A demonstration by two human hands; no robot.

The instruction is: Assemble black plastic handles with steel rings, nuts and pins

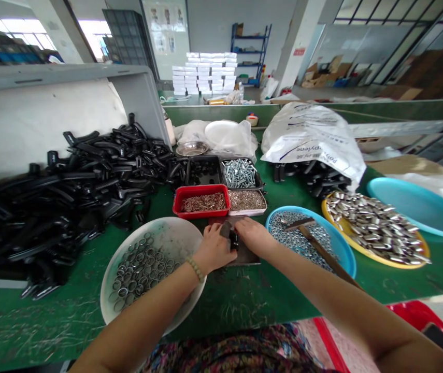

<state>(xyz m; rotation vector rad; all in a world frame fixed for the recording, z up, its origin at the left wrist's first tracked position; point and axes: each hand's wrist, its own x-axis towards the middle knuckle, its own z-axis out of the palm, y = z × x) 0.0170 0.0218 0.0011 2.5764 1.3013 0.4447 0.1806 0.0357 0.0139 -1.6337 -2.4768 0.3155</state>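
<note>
"What are you seeing from your end?"

"I'm following the worktop (pixel 237 300) remotely, and I'm taking the metal plate (pixel 246 258) as my landmark. The dark part (pixel 234 241) is sitting over that plate, between the two hands."

"And the hands themselves?"

"The left hand (pixel 214 247) is grasping the dark part, thumb lying on the near side. The right hand (pixel 253 234) is curling over the plate's right side, close beside the part (its fingertips are hiding from me, so I cannot tell whether they are pinching anything)."

"Which step are you calling this?"

"I'm judging it a two-handed steadying or fitting step, centring on the plate."

"What is the next move calling for?"

"I'm thinking it is calling for a firm left grip and careful right fingertips, with the part sitting steadily over the plate."

"Anything lying around it?"

"The red tray (pixel 201 213) is standing just beyond the plate, holding thin coppery pieces. A white bowl (pixel 181 233) of rings is resting to the plate's left, and a blue bowl (pixel 344 247) to its right, with a hammer (pixel 322 250) lying across it."
</note>
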